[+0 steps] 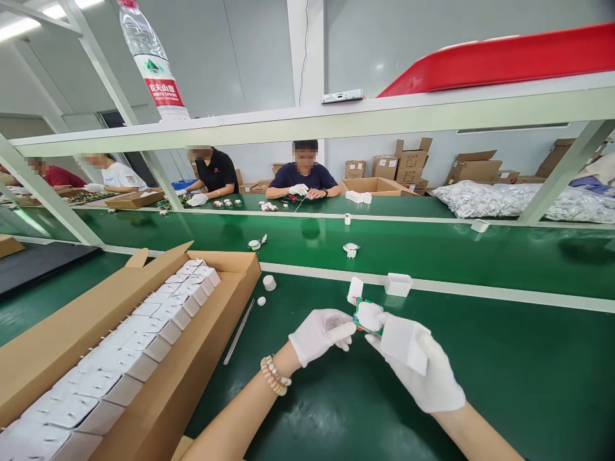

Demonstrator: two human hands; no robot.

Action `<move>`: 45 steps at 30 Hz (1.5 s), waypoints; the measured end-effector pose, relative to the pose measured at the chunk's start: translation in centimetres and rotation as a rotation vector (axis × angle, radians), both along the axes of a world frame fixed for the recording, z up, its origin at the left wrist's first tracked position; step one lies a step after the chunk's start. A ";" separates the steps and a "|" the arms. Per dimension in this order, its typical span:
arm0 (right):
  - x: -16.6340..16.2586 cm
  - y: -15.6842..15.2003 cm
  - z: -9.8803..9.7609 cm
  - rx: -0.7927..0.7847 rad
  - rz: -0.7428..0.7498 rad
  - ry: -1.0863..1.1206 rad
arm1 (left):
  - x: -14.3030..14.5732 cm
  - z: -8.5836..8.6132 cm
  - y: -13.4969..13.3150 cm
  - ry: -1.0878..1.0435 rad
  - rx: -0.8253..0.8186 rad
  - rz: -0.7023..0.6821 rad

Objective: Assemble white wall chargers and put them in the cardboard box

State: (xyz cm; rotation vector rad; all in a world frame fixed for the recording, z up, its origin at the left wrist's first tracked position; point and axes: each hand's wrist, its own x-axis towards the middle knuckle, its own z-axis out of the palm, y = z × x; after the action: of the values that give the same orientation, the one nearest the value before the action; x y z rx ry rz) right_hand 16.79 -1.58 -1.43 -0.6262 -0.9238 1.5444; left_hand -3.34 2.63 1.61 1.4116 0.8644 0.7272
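Green circuit board [366,318], pinched between both gloved hands above the green bench mat, just in front of the body. Left hand [321,334] closed loosely, thumb and forefinger extended to the board's left edge. Right hand [417,365] curled shut around a white housing shell [402,342], with thumb and fingertips also clamping the board's right side. For a clean fit, judged from this grip: hold board by edges only, keep square to the shell opening, press evenly, avoid flexing; gloves to stay off component faces. White cap piece [355,289] just beyond the fingertips, touching or very near the board; contact not resolvable. Small white tray [398,283] just beyond the right hand, upright, contents not visible from this angle. Long cardboard box [202,358] well to the left of the left hand, flaps open, packed in tight rows with white housings [144,333]; nearly full as far as seen. Thin metal tweezers [239,331] lying flat between box and left hand. Two small white round parts [269,282] beyond the tweezers. Far beyond both hands, other persons seated at the opposite bench with open cartons behind; contents there too small to tell.
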 end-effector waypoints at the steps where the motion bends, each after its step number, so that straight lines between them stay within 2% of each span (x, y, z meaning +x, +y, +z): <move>1: 0.3 0.1 -0.2 -0.030 -0.002 0.049 | -0.1 -0.1 0.1 -0.012 0.007 -0.035; 4: 0.5 0.0 -0.5 -0.086 0.064 0.070 | 0.0 -0.5 0.3 -0.084 0.018 -0.140; 10: -0.2 -0.9 0.4 -0.025 0.277 0.027 | 0.9 -1.9 -0.1 -0.245 0.000 -0.255; 15: -0.2 -1.0 1.4 0.002 0.368 -0.165 | 0.8 -0.7 -0.7 -0.311 0.033 -0.278; 18: 0.2 -1.0 1.3 0.069 0.434 -0.196 | 0.3 0.1 -0.7 -0.278 0.049 -0.285; 21: 0.4 -1.2 1.1 0.143 0.487 -0.249 | -0.3 0.2 -0.5 -0.223 0.036 -0.353; 24: 0.5 -1.5 1.3 0.200 0.547 -0.332 | -0.7 0.2 -0.3 -0.122 0.118 -0.414; 27: 0.6 -1.7 2.2 0.243 0.579 -0.403 | -1.1 1.0 -0.4 -0.051 0.205 -0.383; 31: 1.0 -1.3 3.3 0.376 0.532 -0.531 | -2.5 2.9 -0.4 -0.045 0.259 -0.357; 33: 1.1 -0.9 3.3 0.453 0.459 -0.629 | -3.1 3.7 -0.3 -0.070 0.326 -0.283; 35: 0.8 -0.5 2.8 0.464 0.330 -0.751 | -3.3 4.0 -0.3 -0.107 0.381 -0.172; 38: -0.2 0.0 0.8 0.345 0.136 -0.898 | -2.5 3.4 -0.4 -0.079 0.412 -0.054; 42: -1.9 0.1 -1.7 0.257 0.122 -0.841 | -0.9 1.8 -0.8 0.046 0.539 -0.048; 45: -2.7 -0.3 -1.9 0.256 0.063 -0.734 | -0.1 1.1 -1.1 0.030 0.686 -0.085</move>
State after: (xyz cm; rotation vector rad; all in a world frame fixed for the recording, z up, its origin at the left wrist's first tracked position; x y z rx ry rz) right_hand 14.10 -1.86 -3.28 -1.0077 -1.6726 1.2194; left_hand -3.49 1.52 2.75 2.0535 0.5886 0.9907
